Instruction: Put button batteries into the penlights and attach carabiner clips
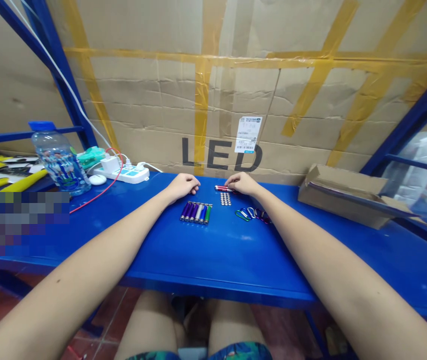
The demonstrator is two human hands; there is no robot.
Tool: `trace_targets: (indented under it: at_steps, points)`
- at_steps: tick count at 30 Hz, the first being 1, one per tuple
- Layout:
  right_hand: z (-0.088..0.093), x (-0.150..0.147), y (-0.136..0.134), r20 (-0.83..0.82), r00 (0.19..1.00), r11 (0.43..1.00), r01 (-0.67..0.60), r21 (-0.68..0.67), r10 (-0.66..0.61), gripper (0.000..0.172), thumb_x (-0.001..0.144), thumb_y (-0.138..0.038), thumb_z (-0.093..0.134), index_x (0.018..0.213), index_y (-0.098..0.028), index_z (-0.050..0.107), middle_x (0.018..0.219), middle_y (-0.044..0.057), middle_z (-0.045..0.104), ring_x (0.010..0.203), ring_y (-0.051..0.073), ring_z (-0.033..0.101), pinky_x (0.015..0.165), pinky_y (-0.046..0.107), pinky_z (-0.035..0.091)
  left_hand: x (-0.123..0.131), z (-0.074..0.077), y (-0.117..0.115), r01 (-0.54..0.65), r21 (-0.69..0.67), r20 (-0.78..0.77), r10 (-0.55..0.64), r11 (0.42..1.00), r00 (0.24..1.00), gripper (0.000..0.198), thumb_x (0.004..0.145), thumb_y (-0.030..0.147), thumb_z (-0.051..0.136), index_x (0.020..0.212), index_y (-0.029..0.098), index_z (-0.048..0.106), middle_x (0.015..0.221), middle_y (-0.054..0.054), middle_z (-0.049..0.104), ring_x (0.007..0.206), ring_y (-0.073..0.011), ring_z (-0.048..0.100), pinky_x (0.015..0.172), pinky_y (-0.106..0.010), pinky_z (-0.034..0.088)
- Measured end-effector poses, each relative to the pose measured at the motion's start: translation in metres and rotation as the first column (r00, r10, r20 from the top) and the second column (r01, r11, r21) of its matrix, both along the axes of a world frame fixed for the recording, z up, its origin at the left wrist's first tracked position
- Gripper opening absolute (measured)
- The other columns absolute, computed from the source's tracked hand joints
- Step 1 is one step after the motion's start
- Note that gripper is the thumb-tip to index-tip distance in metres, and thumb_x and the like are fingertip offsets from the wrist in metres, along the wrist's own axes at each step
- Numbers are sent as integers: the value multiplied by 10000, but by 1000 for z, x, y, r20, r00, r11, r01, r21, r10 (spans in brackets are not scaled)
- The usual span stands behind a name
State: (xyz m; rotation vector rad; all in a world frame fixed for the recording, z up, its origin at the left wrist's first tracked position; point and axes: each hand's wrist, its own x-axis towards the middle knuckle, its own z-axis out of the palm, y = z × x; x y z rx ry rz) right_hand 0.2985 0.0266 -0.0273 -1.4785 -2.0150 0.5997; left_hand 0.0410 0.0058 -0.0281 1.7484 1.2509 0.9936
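My left hand (184, 186) rests on the blue table with its fingers curled in, and nothing shows in it. Just in front of it lies a row of several small metal torches (195, 213), purple, silver, blue and green. My right hand (242, 183) has its fingertips on small red torches (222, 188) lying crosswise, and its fingers cover their right end. Below these, button cells (226, 199) lie in a neat grid. Several carabiners (251, 213), green, silver-blue and dark, lie near my right forearm, which partly hides the last ones.
A large taped carton (153, 100) stands behind the blue table (205, 255). To the left are a water bottle (61, 162), a power strip (130, 173), a red cable (98, 192) and yellow-handled tools (29, 180). An open cardboard box (341, 197) sits at right.
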Motion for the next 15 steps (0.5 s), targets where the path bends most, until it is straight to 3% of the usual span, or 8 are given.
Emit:
trace_targets:
  at_steps: [15]
  points:
    - [-1,7,2,-5,1000,1000,-12,5,12,205,745,-190,650,891,-139,785,815,63,749,680,147,602,644,252,470,-1,0,2,8,-7,-10,-8,1000,1000,180,867,118,540,764,119,688,708,-53,689,591,-105,614,606,-237,465]
